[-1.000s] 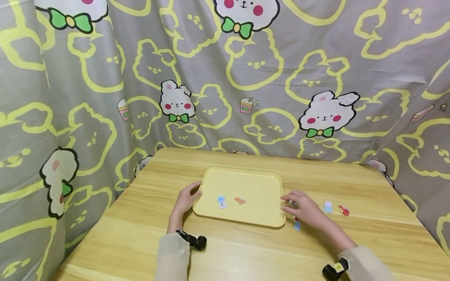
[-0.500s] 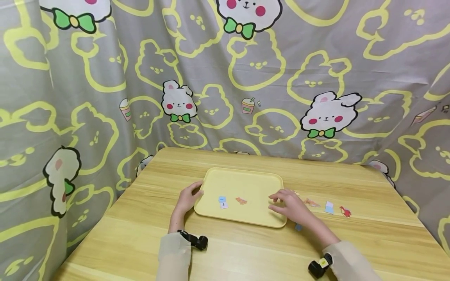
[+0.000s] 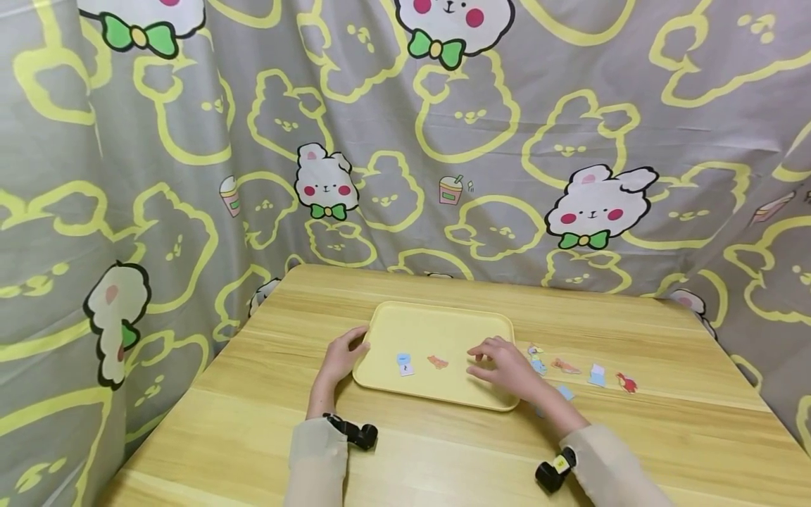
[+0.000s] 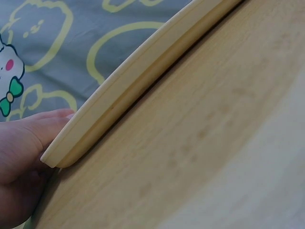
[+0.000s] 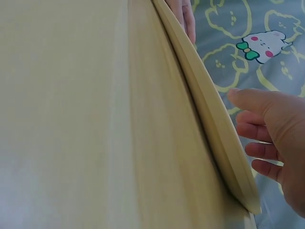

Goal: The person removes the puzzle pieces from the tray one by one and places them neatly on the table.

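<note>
A pale yellow tray (image 3: 443,324) lies on the wooden table in the head view. On it are a blue-and-white paper cutout (image 3: 404,365) and an orange cutout (image 3: 437,362). My left hand (image 3: 341,358) rests against the tray's left edge, its fingertips at the rim. Over the right part of the tray hovers my right hand (image 3: 503,365), with thumb and fingers bent and apart. The right wrist view shows nothing between that thumb (image 5: 250,99) and the fingers. In the left wrist view, the tray's edge (image 4: 119,93) hides part of the left hand.
Right of the tray lie several small cutouts: a yellow-and-blue one (image 3: 537,360), an orange one (image 3: 566,366), a white-and-blue one (image 3: 597,374), a red one (image 3: 627,382) and a blue one (image 3: 565,393). A patterned curtain (image 3: 405,232) hangs behind the table (image 3: 431,465).
My right hand has moved left from the tray's right edge to above the tray, uncovering cutouts beside it. The left hand stays at the tray's left edge.
</note>
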Demonstrator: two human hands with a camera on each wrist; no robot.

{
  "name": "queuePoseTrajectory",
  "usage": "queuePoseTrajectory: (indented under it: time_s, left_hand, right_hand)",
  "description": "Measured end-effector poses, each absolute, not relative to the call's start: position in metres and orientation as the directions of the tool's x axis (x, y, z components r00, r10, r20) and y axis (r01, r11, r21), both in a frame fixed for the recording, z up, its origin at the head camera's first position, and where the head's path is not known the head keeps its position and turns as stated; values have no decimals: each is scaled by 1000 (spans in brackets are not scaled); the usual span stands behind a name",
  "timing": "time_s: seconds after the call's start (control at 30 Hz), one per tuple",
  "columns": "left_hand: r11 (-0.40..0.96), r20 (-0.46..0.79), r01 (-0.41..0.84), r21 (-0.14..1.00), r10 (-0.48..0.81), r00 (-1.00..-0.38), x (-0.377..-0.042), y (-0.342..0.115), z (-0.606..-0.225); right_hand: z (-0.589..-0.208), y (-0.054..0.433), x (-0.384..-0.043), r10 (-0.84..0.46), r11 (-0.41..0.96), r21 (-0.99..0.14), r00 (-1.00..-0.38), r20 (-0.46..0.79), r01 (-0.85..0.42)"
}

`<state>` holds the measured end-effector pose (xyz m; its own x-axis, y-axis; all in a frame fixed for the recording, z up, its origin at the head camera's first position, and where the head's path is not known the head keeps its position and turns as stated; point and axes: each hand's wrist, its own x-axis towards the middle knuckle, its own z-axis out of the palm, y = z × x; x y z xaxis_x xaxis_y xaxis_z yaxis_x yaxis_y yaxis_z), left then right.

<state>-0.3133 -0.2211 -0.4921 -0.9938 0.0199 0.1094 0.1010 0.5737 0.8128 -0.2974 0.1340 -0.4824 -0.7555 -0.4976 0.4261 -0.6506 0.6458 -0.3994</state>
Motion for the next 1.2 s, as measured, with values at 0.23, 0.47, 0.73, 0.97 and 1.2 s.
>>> queuePoseTrajectory:
  time_s: [0.23, 0.47, 0.73, 0.97, 1.2]
  left_hand:
    - [577, 131, 120, 808, 21, -991, -313, -221, -493]
    - [576, 140, 125, 808, 19, -990, -313, -221, -494]
    - [573, 143, 130, 809, 22, -989, -313, -222, -495]
    - [564, 145, 133, 815, 25, -989, -312, -222, -495]
    - [580, 143, 130, 804, 23, -989, -314, -224, -496]
  right_hand:
    - [-481, 117, -302, -526, 637, -385, -742, 417, -668]
    - [-483, 104, -303, -546, 625, -374, -726, 419, -685]
    - [-483, 92, -304, -551, 636, -354, -724, 414, -686]
    - [-483, 85, -306, -560, 646, -305, -707, 432, -699]
    - [-484, 79, -308, -548, 676, -304, -734, 402, -671]
